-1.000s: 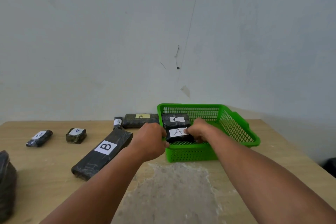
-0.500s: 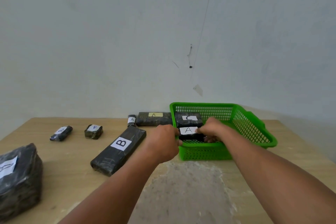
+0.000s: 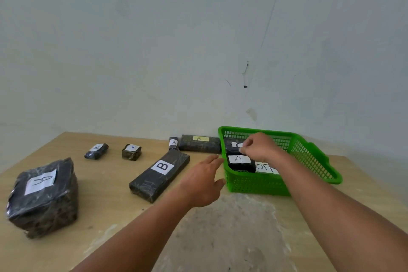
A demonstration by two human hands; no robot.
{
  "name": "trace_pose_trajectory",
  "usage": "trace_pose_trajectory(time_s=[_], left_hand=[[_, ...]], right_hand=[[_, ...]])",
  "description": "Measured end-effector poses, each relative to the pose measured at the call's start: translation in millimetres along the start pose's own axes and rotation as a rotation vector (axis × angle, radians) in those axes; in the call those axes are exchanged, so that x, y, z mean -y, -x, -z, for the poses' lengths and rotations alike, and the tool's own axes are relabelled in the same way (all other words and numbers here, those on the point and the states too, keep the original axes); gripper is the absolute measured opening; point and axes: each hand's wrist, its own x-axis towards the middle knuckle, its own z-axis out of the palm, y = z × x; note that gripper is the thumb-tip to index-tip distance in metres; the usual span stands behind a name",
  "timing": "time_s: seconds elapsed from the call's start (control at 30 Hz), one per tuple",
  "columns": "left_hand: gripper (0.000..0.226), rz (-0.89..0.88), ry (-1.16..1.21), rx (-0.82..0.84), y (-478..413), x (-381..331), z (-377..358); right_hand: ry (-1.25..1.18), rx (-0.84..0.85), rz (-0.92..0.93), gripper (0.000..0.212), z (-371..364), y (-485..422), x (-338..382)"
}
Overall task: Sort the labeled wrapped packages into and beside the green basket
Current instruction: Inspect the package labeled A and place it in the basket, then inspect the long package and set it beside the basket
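Observation:
The green basket (image 3: 254,185) stands at the right of the wooden table. Inside it lie a black wrapped package labelled A (image 3: 239,161), one labelled C (image 3: 233,147) behind it, and a white label (image 3: 266,168) to the right. My right hand (image 3: 260,147) hovers over these packages with its fingers loosely curled, holding nothing. My left hand (image 3: 203,180) hangs with spread fingers just outside the basket's left wall. A long package labelled B (image 3: 161,174) lies left of the basket.
A flat package with a yellow A label (image 3: 199,143) and a small A roll (image 3: 173,143) lie by the wall. Two small packages (image 3: 96,150) (image 3: 131,151) sit further left, and a big one labelled A (image 3: 44,196) at the left edge.
Both hands held the A package in the basket; now they have let it go. My right hand rose above it and my left hand drew back outside the basket. The camera turned left.

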Motion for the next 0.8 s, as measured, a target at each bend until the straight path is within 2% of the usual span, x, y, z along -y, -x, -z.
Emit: trace_pose_trajectory(time_s=[0.1,0.2,0.37,0.47,0.53,0.63,0.8], left_hand=[[0.064,0.035,-0.007,-0.035,8.9,15.4,3.5],[0.062,0.122,0.004,-0.103,20.7,35.5,8.2],[0.061,0.447,-0.081,-0.241,41.8,78.2,11.1],[0.088,0.61,-0.133,-0.117,52.1,100.6,6.2],[0.097,0.64,-0.117,-0.064,56.2,110.9,1.8],[0.094,0.597,-0.034,-0.148,59.8,121.3,-3.5],[0.101,0.509,0.07,-0.203,71.2,123.6,-1.8]], right_hand=[[-0.128,-0.048,0.106,0.007,-1.3,13.4,22.3],[-0.269,-0.065,0.213,0.008,-14.8,28.5,45.8],[-0.353,0.03,0.308,0.007,-71.5,52.2,68.6],[-0.412,0.076,0.202,0.008,-113.3,58.2,65.9],[-0.474,0.1,0.089,0.008,-135.1,62.2,62.1],[-0.595,0.084,-0.022,0.012,-158.6,64.7,55.7],[-0.805,0.031,-0.146,0.041,-160.6,66.4,51.5]])
